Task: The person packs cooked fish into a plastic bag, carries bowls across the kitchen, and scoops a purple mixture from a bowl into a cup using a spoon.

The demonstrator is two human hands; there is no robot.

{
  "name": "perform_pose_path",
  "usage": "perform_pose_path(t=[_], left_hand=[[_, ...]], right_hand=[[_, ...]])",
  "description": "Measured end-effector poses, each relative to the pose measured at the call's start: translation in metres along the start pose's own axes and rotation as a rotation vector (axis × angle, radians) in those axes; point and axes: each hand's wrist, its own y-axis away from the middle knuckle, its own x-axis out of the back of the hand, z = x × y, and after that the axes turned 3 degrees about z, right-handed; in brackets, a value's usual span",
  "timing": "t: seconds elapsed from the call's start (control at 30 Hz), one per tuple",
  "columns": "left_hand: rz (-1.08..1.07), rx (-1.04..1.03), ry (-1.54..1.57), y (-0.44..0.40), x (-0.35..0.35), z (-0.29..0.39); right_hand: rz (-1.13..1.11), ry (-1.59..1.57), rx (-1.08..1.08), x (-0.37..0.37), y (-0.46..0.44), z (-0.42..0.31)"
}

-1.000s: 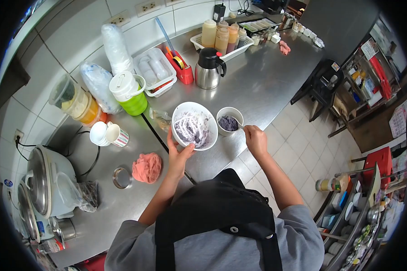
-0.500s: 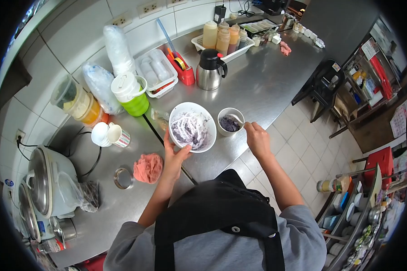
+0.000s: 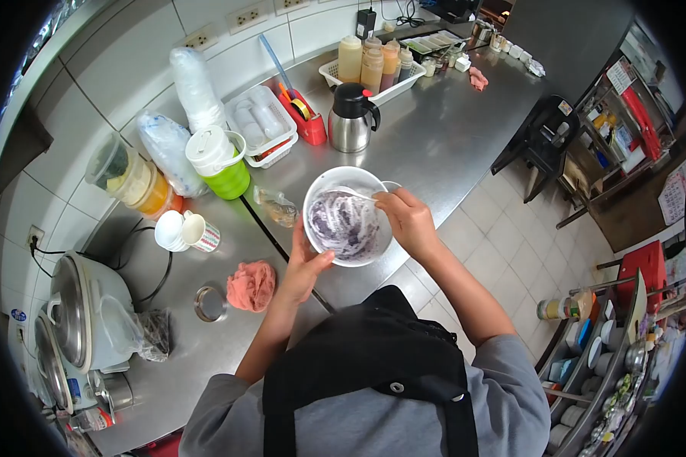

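Observation:
A white bowl (image 3: 347, 221) smeared inside with purple and white paste is tilted toward the camera. My left hand (image 3: 306, 266) grips its lower left rim, thumb over the edge. My right hand (image 3: 406, 218) is closed on a spoon (image 3: 356, 193), whose head is inside the bowl near the upper wall. Behind the bowl, only a bit of the smaller white cup's rim (image 3: 391, 184) shows; its contents are hidden. A clear plastic bag (image 3: 276, 207) lies just left of the bowl.
A steel thermos (image 3: 351, 122), a green jug (image 3: 225, 171), paper cups (image 3: 200, 232) and a basket of squeeze bottles (image 3: 389, 93) stand on the steel counter (image 3: 450, 129). Nearer are a pink cloth (image 3: 251, 286) and a round metal tin (image 3: 209, 304). Cookers (image 3: 91, 312) stand at left.
The bowl has moved right, now covering most of the smaller cup. My right hand has brought the spoon out of that cup, leftward and up, into the bowl.

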Motion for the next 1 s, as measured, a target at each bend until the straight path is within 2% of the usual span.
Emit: perform_pose_path(t=[0.1,0.17,0.2,0.3,0.47,0.5,0.57,0.67,0.77,0.9,0.97,1.0], left_hand=[[-0.032,-0.027,0.009,0.000,-0.009,0.008],[-0.031,-0.061,0.013,-0.002,-0.003,0.010],[-0.032,-0.106,-0.028,-0.002,-0.001,0.013],[-0.045,-0.153,-0.073,-0.003,-0.002,0.018],[-0.066,-0.129,-0.066,-0.003,-0.010,0.017],[-0.063,-0.136,-0.067,-0.003,-0.010,0.018],[-0.053,-0.129,-0.060,-0.002,-0.010,0.020],[-0.034,-0.160,-0.062,-0.001,-0.008,0.021],[-0.057,-0.152,-0.065,-0.003,-0.010,0.019],[-0.076,-0.095,-0.073,0.000,-0.020,0.027],[-0.066,-0.130,-0.116,0.000,-0.019,0.027],[-0.080,-0.190,-0.148,0.000,-0.015,0.027]], right_hand=[[-0.007,-0.052,0.111,0.002,-0.003,-0.004],[-0.164,0.073,0.373,0.018,0.008,-0.003],[-0.243,0.095,0.389,0.028,0.009,-0.003],[-0.238,0.096,0.325,0.041,0.003,0.000],[-0.030,0.039,0.080,0.029,-0.015,0.008],[-0.030,0.036,0.087,0.031,-0.012,0.011],[-0.172,-0.015,0.123,0.038,-0.004,0.019],[-0.223,-0.109,0.099,0.045,0.000,0.016],[-0.108,-0.097,0.006,0.034,-0.014,-0.001],[-0.071,-0.151,0.077,0.027,-0.023,-0.007],[-0.247,-0.155,0.178,0.039,-0.018,0.001],[-0.252,-0.156,0.176,0.042,-0.015,0.006]])
